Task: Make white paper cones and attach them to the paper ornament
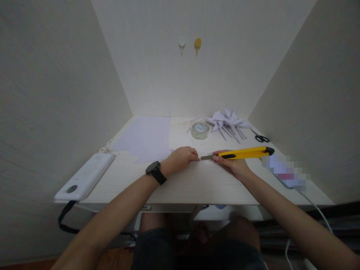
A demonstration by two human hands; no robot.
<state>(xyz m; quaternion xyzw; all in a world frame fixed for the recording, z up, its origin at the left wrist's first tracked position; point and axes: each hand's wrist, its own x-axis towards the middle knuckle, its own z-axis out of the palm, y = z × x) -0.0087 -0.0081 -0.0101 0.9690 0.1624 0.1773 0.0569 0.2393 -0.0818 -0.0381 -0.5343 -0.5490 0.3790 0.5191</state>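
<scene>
My right hand (pixel 232 163) grips a yellow and black utility knife (pixel 247 152) near its front end. Its metal blade (pixel 207 157) is out and points left, just short of my left fingertips. My left hand (pixel 183 158) is closed in a pinch above the desk, a black watch on its wrist; what it pinches is too small to make out. White paper sheets (pixel 149 135) lie behind and to the left of this hand. Beyond the knife stand a roll of clear tape (pixel 200 131) and several folded white paper pieces with pointed ends (pixel 227 122).
Black-handled scissors (pixel 262 138) lie at the right wall. A blurred-out phone-like device (pixel 285 172) with a white cable is at the right edge. A white power bank-like box (pixel 86 176) sits at the left edge of the pale desk (pixel 180 189). Walls enclose three sides.
</scene>
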